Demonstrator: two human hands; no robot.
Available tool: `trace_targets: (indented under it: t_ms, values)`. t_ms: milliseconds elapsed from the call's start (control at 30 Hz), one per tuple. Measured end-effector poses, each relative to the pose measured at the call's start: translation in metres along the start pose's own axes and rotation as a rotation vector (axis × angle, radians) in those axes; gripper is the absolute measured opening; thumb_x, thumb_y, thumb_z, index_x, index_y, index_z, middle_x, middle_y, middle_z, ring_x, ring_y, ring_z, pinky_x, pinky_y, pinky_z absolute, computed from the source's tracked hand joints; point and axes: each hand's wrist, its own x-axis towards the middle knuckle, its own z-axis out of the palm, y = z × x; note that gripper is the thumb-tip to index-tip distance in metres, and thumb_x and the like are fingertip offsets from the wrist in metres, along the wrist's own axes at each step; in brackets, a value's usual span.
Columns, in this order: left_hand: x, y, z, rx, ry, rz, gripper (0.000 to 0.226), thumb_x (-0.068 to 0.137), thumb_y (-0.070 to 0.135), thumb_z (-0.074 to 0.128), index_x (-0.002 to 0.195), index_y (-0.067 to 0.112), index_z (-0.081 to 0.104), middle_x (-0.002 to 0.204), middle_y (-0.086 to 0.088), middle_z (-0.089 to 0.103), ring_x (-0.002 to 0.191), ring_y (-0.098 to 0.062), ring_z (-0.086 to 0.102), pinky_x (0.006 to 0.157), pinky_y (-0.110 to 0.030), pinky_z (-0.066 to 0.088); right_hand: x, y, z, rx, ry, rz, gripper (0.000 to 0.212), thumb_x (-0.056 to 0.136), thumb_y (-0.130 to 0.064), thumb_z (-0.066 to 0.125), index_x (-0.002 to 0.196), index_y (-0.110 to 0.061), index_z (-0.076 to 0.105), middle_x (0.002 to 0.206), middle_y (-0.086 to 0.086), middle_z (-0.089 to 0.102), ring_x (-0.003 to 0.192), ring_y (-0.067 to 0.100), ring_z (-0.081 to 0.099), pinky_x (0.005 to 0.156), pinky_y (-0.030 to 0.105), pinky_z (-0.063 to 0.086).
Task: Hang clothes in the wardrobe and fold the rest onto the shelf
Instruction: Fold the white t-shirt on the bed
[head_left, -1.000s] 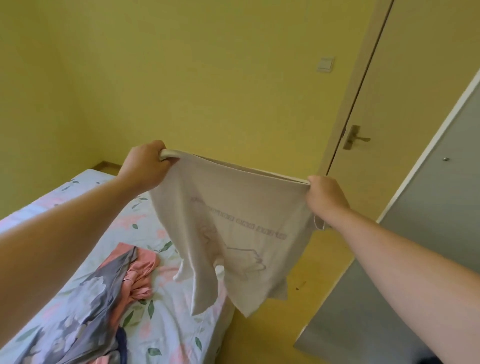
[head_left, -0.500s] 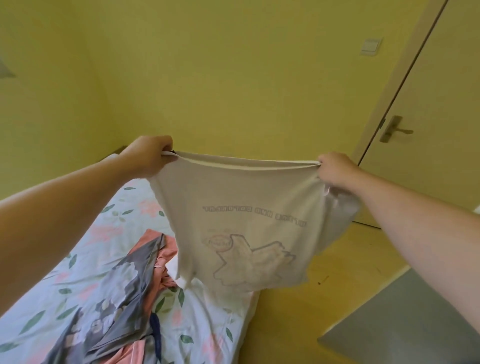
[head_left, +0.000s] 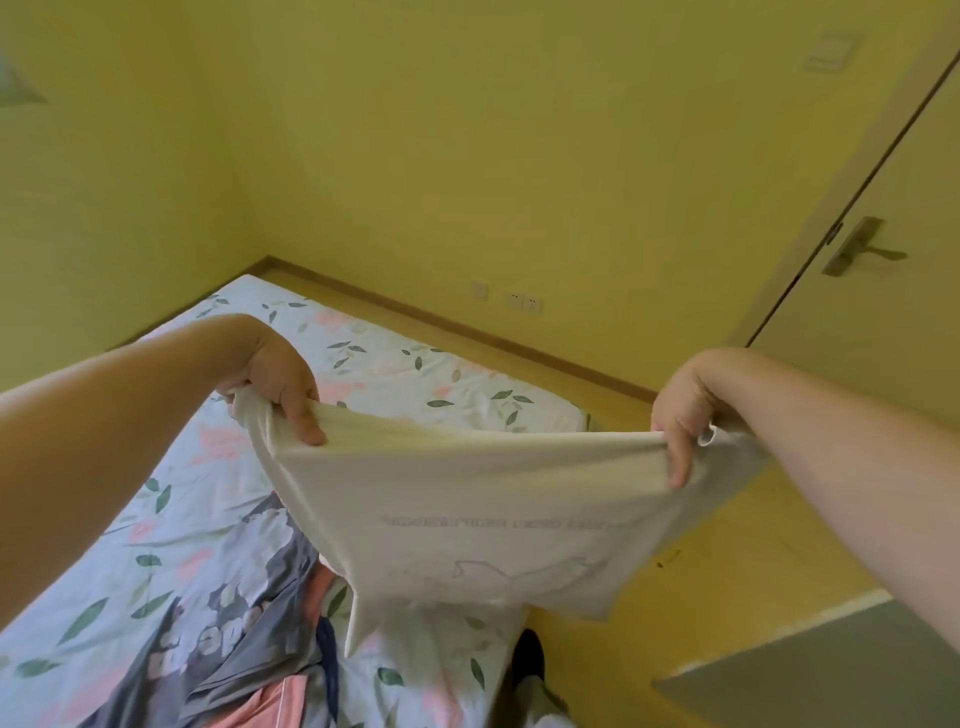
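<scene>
Now, at lower left, two garments lie on the bed (head_left: 395, 364), one grey garment (head_left: 228, 613) and one pink garment (head_left: 260, 706). My left hand (head_left: 278, 376) pinches one top corner of the single white T-shirt (head_left: 467, 499) at centre, and my right hand (head_left: 683, 410) pinches the other, stretching it.
</scene>
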Motion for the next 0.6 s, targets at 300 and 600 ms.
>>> trace_targets:
  t_ms: [300,600]
  values:
    - [0.083,0.046,-0.070,0.421,0.807,-0.188,0.026,0.095,0.037,0.059,0.106,0.014,0.067,0.081,0.001,0.058,0.080,-0.021,0.062,0.069,-0.033,0.054,0.069,-0.030,-0.102,-0.282,0.567,0.090,0.018,0.093,-0.002,0.053,0.102,-0.011,0.065,0.075,0.001,0.062,0.058,0.016,0.059,0.066,0.031,0.055]
    - [0.118,0.060,-0.191,-0.255,1.384,-0.244,0.029,0.084,0.001,0.046,0.101,0.016,0.065,0.094,-0.011,0.066,0.084,-0.035,0.064,0.069,-0.039,0.052,0.114,-0.008,-0.231,-0.021,1.309,0.039,0.026,0.094,-0.003,0.046,0.119,-0.008,0.045,0.108,0.014,0.043,0.080,0.030,0.045,0.061,0.039,0.042]
